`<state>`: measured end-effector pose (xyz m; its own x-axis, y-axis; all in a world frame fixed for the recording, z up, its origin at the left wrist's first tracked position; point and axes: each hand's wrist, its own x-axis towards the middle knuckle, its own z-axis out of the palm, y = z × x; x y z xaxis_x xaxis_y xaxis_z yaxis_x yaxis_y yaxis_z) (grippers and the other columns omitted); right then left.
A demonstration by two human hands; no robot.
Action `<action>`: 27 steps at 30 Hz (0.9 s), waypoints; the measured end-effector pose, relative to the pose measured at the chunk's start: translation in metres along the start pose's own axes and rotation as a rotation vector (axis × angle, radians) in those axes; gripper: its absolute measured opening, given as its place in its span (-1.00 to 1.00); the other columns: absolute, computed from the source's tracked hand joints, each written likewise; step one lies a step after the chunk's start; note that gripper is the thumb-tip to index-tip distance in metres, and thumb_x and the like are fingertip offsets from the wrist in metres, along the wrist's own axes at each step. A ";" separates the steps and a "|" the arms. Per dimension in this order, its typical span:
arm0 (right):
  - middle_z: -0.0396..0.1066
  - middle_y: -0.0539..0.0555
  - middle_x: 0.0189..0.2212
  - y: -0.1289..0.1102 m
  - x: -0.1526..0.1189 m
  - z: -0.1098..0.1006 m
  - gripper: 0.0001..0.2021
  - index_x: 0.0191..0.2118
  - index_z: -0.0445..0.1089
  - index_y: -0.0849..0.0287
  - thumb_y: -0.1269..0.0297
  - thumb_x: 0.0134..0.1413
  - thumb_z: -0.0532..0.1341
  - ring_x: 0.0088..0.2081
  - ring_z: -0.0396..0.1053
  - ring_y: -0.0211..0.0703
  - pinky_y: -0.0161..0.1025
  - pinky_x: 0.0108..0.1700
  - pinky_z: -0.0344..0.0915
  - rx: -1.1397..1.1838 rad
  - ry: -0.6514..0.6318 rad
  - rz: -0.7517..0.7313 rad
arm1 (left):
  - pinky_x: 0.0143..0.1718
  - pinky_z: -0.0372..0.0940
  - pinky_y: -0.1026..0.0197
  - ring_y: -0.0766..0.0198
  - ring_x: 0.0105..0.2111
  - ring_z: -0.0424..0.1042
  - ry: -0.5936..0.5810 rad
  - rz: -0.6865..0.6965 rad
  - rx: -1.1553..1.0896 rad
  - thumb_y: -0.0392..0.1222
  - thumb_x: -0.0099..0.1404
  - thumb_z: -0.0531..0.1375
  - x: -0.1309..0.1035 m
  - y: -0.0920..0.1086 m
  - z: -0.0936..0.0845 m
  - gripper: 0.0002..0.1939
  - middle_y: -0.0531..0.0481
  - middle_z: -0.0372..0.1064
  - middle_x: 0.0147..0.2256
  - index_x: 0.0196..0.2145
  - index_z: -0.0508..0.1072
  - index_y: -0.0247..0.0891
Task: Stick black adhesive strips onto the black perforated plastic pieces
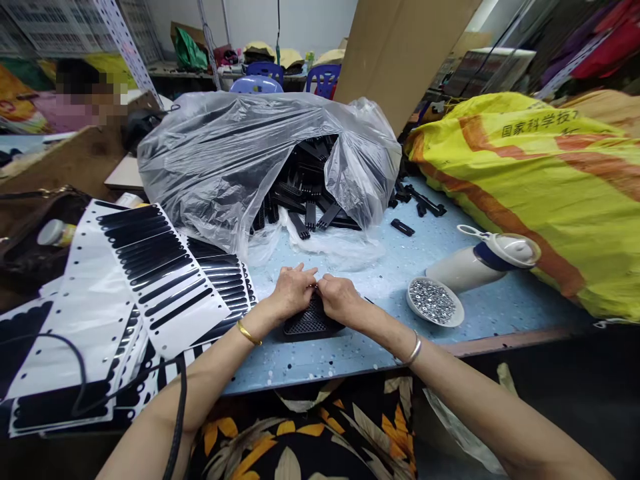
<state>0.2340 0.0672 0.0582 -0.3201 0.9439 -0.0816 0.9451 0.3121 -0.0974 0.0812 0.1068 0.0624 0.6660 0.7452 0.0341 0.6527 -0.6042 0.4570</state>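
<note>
My left hand (293, 291) and my right hand (339, 297) meet at the front of the blue table, their fingertips pinched together. Below them lies a black plastic piece (311, 322) with a mesh-patterned face; its far end is covered by my fingers. Whatever small item sits between the fingertips is too hidden to name. To the right, a white bowl (455, 323) holds many small shiny metal pieces (433, 301). Ahead, long black plastic parts (311, 215) spill from a clear plastic bag (215, 153).
Sheets of black adhesive strips (165, 280) are piled at the left, with a black cable (183, 400) crossing near my left arm. A white bottle (455, 268) lies behind the bowl. A large yellow sack (530, 193) takes up the right side. A loose black part (403, 227) rests nearby.
</note>
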 end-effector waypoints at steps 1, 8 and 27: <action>0.51 0.24 -0.34 0.003 0.001 -0.001 -0.81 -0.28 0.51 0.33 0.52 0.11 0.13 -0.36 0.43 -0.06 -0.24 -0.34 0.18 0.009 0.011 0.003 | 0.07 0.29 -0.25 -0.20 0.20 0.31 0.033 -0.012 -0.009 -0.39 0.27 0.16 -0.003 -0.001 -0.002 -0.79 -0.09 0.42 0.13 -0.29 0.59 -0.21; 0.51 0.15 -0.37 0.033 -0.027 -0.014 -0.80 -0.30 0.49 0.24 0.42 0.22 0.10 -0.33 0.44 -0.12 -0.27 -0.27 0.24 0.094 0.135 0.048 | -0.08 0.37 -0.19 -0.20 0.10 0.43 0.364 0.128 -0.001 -0.41 0.27 0.15 -0.068 -0.008 0.002 -0.84 -0.19 0.52 0.02 -0.37 0.51 -0.24; 0.39 0.08 -0.52 0.022 -0.065 0.024 -0.74 -0.37 0.49 0.24 0.44 0.25 0.08 -0.49 0.30 -0.22 -0.29 -0.41 0.10 0.083 0.293 -0.160 | -0.05 0.37 -0.21 -0.22 0.12 0.40 0.440 0.048 0.038 -0.39 0.22 0.21 -0.098 -0.015 0.041 -0.89 -0.26 0.49 0.05 -0.29 0.48 -0.26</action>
<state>0.2743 0.0106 0.0373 -0.4197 0.8785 0.2281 0.8719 0.4601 -0.1677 0.0207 0.0316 0.0155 0.4840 0.7601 0.4337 0.6433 -0.6450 0.4125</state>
